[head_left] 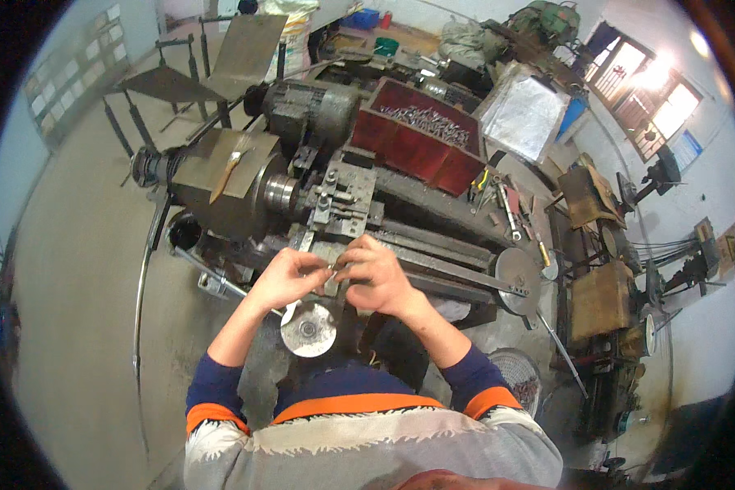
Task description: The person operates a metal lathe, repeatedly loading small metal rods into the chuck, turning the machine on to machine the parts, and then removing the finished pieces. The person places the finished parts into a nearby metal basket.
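My left hand (290, 276) and my right hand (373, 273) meet over the front of a lathe, just short of its tool slide (345, 192). Between their pinched fingertips is a small metal piece (332, 271), too small to name. Below the left hand sits a round metal handwheel (309, 328). To the left, the lathe's headstock (220, 184) carries a shiny spindle chuck (281, 194). A brush with a wooden handle (225, 178) lies on the headstock's top.
Behind the slide, a red bin (416, 151) holds many small metal parts. Wrenches (510, 216) and other hand tools lie right of it. A grey motor (312, 113) stands behind the headstock. A basket (516, 371) is at my right, and a long metal rod (139, 286) at the left.
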Demonstrator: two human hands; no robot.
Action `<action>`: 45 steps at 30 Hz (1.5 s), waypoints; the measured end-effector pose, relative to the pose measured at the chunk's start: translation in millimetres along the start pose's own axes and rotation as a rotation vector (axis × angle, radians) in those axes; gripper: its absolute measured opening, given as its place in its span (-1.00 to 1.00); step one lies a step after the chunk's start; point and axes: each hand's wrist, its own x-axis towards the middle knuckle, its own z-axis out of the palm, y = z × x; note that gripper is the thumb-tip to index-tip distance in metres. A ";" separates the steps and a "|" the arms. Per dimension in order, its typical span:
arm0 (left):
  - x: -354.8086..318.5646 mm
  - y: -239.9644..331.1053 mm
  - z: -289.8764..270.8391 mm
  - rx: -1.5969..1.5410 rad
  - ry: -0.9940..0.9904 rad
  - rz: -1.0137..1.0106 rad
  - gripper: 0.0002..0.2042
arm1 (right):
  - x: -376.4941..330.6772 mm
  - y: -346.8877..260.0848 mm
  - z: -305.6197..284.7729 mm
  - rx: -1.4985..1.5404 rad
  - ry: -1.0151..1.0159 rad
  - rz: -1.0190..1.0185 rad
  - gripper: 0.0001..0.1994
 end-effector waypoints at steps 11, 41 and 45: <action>4.5 3.4 10.8 -0.132 0.031 0.137 -0.86 | -20.3 4.7 -6.6 0.436 0.056 0.192 -0.63; 18.4 4.9 19.0 -0.122 -0.043 0.132 -0.82 | -33.1 9.8 -10.5 0.485 0.062 0.264 -0.67; 18.3 5.6 18.9 -0.118 -0.032 0.133 -0.80 | -32.8 10.6 -9.9 0.483 0.077 0.235 -0.66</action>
